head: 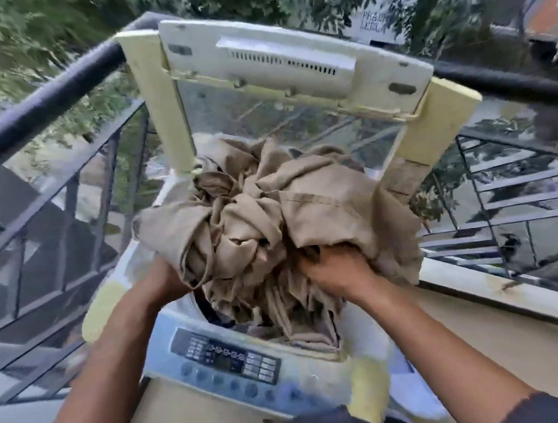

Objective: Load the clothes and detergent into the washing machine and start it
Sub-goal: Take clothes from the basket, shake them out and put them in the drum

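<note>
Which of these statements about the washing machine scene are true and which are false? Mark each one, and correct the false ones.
1. The lid of the washer is raised. True.
2. Both hands grip the bundle of clothes. True: the left hand holds it from the left and the right hand from the right.
3. The clothes are bright blue. False: they are tan.
4. The bundle lies fully inside the drum. False: most of it is above the opening, with only its lower part hanging in.
5. The control panel is on the washer's near edge, toward the person. True.
6. The washer stands indoors against a tiled wall. False: it stands beside a metal railing with trees beyond.
</note>
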`<state>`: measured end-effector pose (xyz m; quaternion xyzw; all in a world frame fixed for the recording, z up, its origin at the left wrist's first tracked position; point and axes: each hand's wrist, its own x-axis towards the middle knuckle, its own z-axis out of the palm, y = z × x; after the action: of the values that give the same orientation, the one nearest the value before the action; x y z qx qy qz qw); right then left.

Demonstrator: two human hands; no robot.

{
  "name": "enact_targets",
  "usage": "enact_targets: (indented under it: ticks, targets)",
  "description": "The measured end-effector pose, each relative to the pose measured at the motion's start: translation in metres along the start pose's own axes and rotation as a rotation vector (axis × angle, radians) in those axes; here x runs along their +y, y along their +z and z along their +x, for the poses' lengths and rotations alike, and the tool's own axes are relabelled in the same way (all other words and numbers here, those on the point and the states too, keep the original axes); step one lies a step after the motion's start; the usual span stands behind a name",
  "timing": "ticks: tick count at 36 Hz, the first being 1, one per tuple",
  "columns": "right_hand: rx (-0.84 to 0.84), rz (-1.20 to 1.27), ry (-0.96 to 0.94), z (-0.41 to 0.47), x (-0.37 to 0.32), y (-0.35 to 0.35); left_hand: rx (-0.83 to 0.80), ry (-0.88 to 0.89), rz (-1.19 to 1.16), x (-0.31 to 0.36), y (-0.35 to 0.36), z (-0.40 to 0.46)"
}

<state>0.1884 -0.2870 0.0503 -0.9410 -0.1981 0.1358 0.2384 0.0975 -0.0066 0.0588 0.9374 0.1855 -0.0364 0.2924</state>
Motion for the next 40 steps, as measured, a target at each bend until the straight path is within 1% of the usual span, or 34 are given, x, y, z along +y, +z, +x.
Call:
enact_targets:
  ticks: [2, 3, 4, 5, 6, 7, 8, 9, 11, 13, 15, 17, 18, 20, 23, 25, 27, 29, 31, 34, 36, 38, 40]
  targets:
    - [-0.109, -0.082, 0.007, 0.006, 0.01, 0.014, -0.269, -0.042, 0.04, -0.001, 0.006, 0.002]
    - [-0.185, -0.125, 0.043, 0.009, 0.013, 0.02, -0.375, -0.077, 0.048, -0.003, 0.009, 0.002]
    - [-0.291, -0.165, 0.071, 0.013, 0.019, 0.029, -0.439, -0.075, 0.055, -0.005, 0.011, 0.005]
    - [-0.422, -0.209, 0.109, 0.016, 0.021, 0.033, -0.446, -0.077, 0.047, -0.009, 0.015, 0.009]
    - [-0.514, -0.244, 0.121, 0.019, 0.026, 0.039, -0.449, -0.082, 0.054, -0.012, 0.02, 0.011]
    - [-0.568, -0.281, 0.116, 0.02, 0.024, 0.039, -0.444, -0.078, 0.058, -0.014, 0.024, 0.013]
    - [-0.57, -0.301, 0.086, 0.023, 0.026, 0.041, -0.437, -0.064, 0.05, -0.014, 0.026, 0.013]
    - [-0.55, -0.31, 0.057, 0.023, 0.025, 0.041, -0.409, -0.048, 0.03, -0.015, 0.031, 0.016]
    - [-0.442, -0.297, 0.014, 0.019, 0.022, 0.041, -0.37, -0.044, -0.058, -0.017, 0.04, 0.018]
    - [-0.245, -0.241, 0.004, 0.011, 0.02, 0.041, -0.381, -0.033, -0.075, -0.018, 0.049, 0.021]
    - [-0.007, -0.212, 0.018, 0.005, 0.019, 0.039, -0.447, -0.007, 0.004, -0.021, 0.059, 0.028]
    - [0.207, -0.317, 0.04, 0.0, 0.022, 0.036, -0.541, -0.014, 0.062, -0.021, 0.07, 0.036]
    - [0.265, -0.392, 0.078, -0.001, 0.026, 0.034, -0.58, -0.022, 0.09, -0.022, 0.075, 0.039]
    - [0.247, -0.48, 0.206, -0.001, 0.035, 0.03, -0.637, -0.059, 0.127, -0.022, 0.086, 0.044]
    - [0.158, -0.508, 0.394, 0.002, 0.053, 0.025, -0.676, -0.103, 0.147, -0.023, 0.099, 0.051]
    - [0.165, -0.518, 0.473, 0.005, 0.064, 0.021, -0.685, -0.13, 0.156, -0.023, 0.106, 0.056]
    - [0.209, -0.515, 0.496, 0.009, 0.072, 0.016, -0.691, -0.157, 0.156, -0.023, 0.111, 0.061]
    - [0.263, -0.517, 0.443, 0.013, 0.076, 0.01, -0.697, -0.185, 0.154, -0.023, 0.115, 0.064]
    - [0.318, -0.433, 0.4, 0.018, 0.074, 0.005, -0.708, -0.206, 0.147, -0.024, 0.118, 0.067]
    - [0.41, -0.089, 0.358, 0.028, 0.052, 0.005, -0.727, -0.206, 0.14, -0.024, 0.121, 0.071]
    - [0.445, 0.124, 0.25, 0.034, 0.03, 0.013, -0.733, -0.197, 0.144, -0.024, 0.122, 0.073]
    - [0.452, 0.26, 0.121, 0.041, 0.01, 0.027, -0.717, -0.19, 0.142, -0.024, 0.122, 0.075]
    - [0.392, 0.295, 0.0, 0.05, -0.001, 0.044, -0.654, -0.186, 0.15, -0.023, 0.12, 0.076]
